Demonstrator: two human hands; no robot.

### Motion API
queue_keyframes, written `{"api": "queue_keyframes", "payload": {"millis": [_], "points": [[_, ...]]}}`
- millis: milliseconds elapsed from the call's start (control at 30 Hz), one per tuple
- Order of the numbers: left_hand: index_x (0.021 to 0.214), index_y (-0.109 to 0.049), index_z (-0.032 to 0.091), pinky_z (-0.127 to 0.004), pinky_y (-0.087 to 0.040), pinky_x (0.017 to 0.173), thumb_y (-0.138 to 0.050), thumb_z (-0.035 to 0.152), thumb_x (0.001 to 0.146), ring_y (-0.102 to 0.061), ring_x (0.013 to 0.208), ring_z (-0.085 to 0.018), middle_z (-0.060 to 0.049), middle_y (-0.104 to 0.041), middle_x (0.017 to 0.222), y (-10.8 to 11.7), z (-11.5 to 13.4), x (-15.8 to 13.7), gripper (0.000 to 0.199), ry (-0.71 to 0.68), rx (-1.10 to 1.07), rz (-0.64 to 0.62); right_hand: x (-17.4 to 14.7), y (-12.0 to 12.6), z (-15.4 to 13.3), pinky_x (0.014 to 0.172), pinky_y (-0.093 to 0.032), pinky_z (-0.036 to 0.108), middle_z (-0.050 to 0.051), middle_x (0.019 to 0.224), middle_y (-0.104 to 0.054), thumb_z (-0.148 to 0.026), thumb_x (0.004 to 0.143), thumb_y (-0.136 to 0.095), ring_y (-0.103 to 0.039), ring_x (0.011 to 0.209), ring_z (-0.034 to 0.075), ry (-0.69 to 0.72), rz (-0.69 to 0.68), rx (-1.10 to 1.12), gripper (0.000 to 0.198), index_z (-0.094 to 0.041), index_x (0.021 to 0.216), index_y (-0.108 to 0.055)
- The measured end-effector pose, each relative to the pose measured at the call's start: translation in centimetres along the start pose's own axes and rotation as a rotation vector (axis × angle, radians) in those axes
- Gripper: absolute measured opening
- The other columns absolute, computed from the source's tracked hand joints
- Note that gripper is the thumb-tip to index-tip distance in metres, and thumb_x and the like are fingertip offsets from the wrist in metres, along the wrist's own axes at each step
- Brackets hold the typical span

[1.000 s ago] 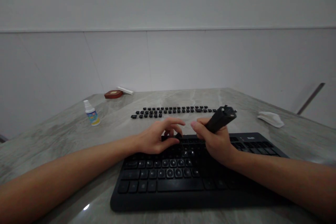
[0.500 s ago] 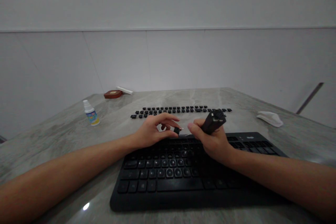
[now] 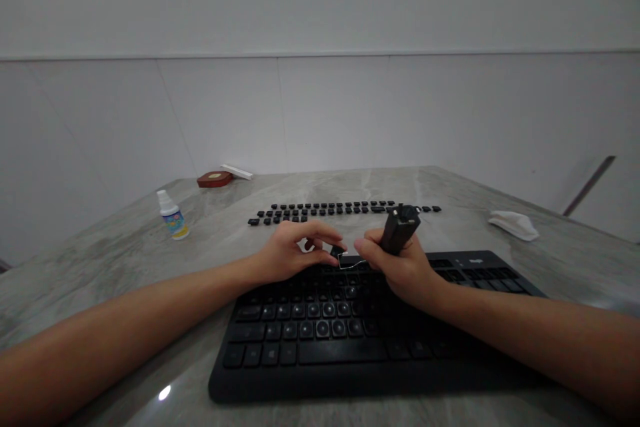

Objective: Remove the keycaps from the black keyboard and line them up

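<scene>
My left hand [image 3: 293, 255] pinches a small black keycap [image 3: 334, 251] between thumb and fingertips, just above the far rows of the black keyboard [image 3: 360, 327]; my right hand [image 3: 400, 267] is clenched round a dark keycap puller [image 3: 397, 231], held nearly upright, its thin wire loop [image 3: 350, 260] lying close to the keycap; the keyboard sits near me, centre-right, several near rows showing bare round stems. Risks, as judged: the keycap is small and held only at the fingertips, so it may slip and drop among the open stems; the wire loop could snag a neighbouring key if it tilts. Removed keycaps [image 3: 330, 211] lie in rows beyond the keyboard, well apart from both hands. Surface: a grey marbled table [image 3: 100, 267], smooth, with a glare spot at the near edge; a small white bottle [image 3: 171, 216] far left; a red-brown box [image 3: 215, 179] at the far edge; a white cloth [image 3: 515, 225] at right; plain pale walls behind.
</scene>
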State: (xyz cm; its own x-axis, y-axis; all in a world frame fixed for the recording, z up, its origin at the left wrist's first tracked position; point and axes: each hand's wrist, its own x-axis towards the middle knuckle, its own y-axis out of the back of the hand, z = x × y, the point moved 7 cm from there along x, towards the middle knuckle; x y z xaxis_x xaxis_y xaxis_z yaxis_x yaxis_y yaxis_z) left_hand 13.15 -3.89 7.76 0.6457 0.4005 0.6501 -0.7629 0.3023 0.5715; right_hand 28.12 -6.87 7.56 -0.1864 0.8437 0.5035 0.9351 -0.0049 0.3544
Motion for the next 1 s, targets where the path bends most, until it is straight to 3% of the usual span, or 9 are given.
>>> {"api": "queue_keyframes", "payload": {"millis": [267,467,567,700,1000], "points": [[0.101,-0.07,0.018,-0.02,-0.049,0.063,-0.075,0.023,0.083,-0.062,0.065,-0.009,-0.001,-0.075,0.085,-0.1,0.2,0.1,0.02,-0.017,0.069,-0.011,0.1,-0.2,0.0,0.043,-0.022,0.025,-0.007,0.047,-0.024,-0.037,0.08,-0.05,-0.025,0.044,0.008,-0.03,-0.019,-0.016,0.042,-0.022,0.047,-0.029],[0.088,-0.073,0.02,-0.025,-0.046,0.063,-0.071,0.028,0.087,-0.059,0.064,-0.012,0.0,-0.073,0.081,0.8,-1.5,0.3,0.009,0.172,0.261,0.14,0.3,0.5,0.2,0.045,-0.022,0.026,-0.006,0.047,-0.023,-0.039,0.078,-0.049,-0.025,0.044,0.008,-0.068,0.071,-0.052,0.042,-0.023,0.046,-0.026],[0.087,-0.072,0.021,-0.027,-0.047,0.067,-0.072,0.027,0.086,-0.059,0.065,-0.013,0.0,-0.071,0.077,1.0,-1.9,0.1,0.007,0.222,0.362,0.15,0.3,0.9,0.5,0.046,-0.022,0.027,-0.006,0.047,-0.024,-0.039,0.077,-0.048,-0.026,0.045,0.008,-0.098,0.108,-0.075,0.04,-0.023,0.046,-0.027],[0.086,-0.072,0.02,-0.029,-0.049,0.073,-0.073,0.023,0.083,-0.061,0.077,-0.016,-0.001,-0.069,0.082,1.0,-2.9,0.2,0.004,0.241,0.421,0.093,0.4,1.3,0.8,0.046,-0.022,0.026,-0.006,0.047,-0.024,-0.039,0.077,-0.048,-0.026,0.045,0.008,-0.119,0.118,-0.056,0.041,-0.023,0.047,-0.027],[0.079,-0.076,0.022,-0.031,-0.051,0.076,-0.081,0.024,0.073,-0.06,0.078,-0.017,-0.002,-0.06,0.084,0.4,-6.9,0.8,0.009,0.272,0.522,-0.119,0.0,-0.1,-0.1,0.045,-0.021,0.025,-0.006,0.048,-0.023,-0.038,0.078,-0.05,-0.025,0.046,0.008,-0.016,-0.005,-0.031,0.042,-0.022,0.048,-0.027]]}}
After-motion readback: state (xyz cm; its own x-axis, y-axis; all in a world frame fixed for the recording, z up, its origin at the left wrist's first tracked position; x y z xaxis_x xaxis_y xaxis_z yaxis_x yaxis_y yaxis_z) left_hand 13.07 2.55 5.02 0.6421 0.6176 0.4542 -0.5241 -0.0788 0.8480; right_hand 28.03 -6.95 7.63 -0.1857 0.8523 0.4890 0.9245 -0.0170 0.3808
